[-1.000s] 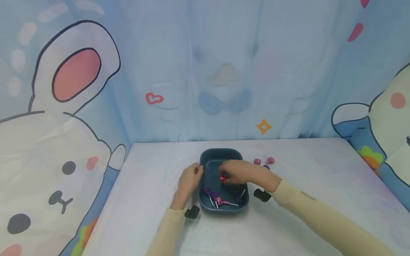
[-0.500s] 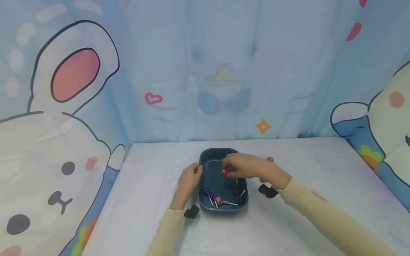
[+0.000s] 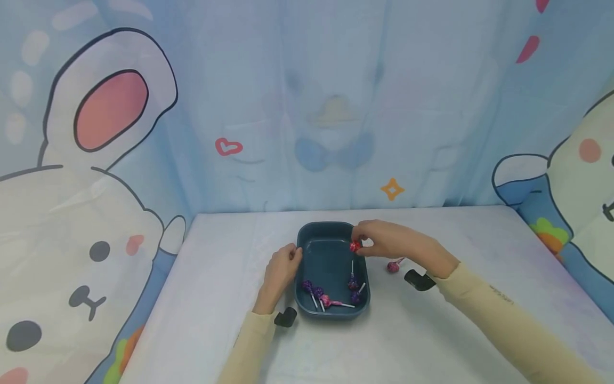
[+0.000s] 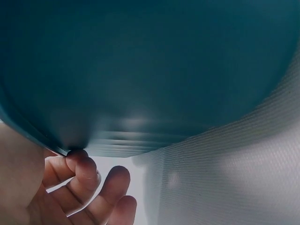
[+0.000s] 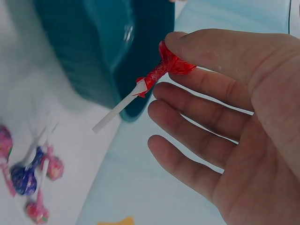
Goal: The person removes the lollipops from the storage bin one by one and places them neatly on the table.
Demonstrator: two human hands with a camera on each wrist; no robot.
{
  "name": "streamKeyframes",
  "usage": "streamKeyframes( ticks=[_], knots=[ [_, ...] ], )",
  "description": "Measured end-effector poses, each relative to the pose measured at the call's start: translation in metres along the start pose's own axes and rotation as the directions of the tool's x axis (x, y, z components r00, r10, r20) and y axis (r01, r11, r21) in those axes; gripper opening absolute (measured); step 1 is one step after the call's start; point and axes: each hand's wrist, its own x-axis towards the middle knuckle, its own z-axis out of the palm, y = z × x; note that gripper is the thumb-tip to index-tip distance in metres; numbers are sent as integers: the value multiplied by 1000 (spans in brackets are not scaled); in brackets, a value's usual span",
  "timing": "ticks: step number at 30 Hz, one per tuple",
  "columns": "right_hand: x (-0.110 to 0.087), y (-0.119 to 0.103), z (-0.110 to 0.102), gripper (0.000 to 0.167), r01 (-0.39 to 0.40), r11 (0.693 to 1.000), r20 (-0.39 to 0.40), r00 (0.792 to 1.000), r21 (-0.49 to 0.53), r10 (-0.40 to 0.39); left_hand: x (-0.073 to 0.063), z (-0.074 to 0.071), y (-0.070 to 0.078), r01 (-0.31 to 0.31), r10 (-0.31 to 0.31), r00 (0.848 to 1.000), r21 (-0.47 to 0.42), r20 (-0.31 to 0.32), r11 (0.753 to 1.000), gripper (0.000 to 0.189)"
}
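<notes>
At the far right corner of the tray (image 3: 326,256), we see the red lollipop (image 3: 354,246) pinched between the right hand's (image 3: 395,239) thumb and forefinger, other fingers (image 5: 194,133) loose. The left hand (image 3: 280,270) pinches the left edge.

From the tray's (image 3: 323,261) near side, the head view looks forward and down, far enough back to include the curtain (image 3: 336,64) beyond it. The left wrist view, very close on the tray's left, faces what is probably its outer wall. The right wrist view looks closely past the right hand (image 3: 398,240) at the tray's right; head and right wrist share the red lollipop (image 3: 354,246).
</notes>
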Motion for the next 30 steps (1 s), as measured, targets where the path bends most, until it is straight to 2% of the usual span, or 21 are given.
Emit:
streamKeyframes(
  ticks=[15, 22, 30],
  knots=[
    [-29, 41, 3, 17, -168, 985, -6, 986, 25, 168, -1, 1, -1, -2, 2, 1000, -17, 1, 1000, 32],
    [-45, 67, 8, 21, -247, 969, -31, 968, 18, 248, -1, 2, -1, -8, 8, 1000, -17, 3, 1000, 31],
    [-52, 96, 17, 22, -340, 941, -9, 941, 13, 340, -1, 2, -2, -11, 11, 1000, -16, -7, 1000, 30]
  ],
)
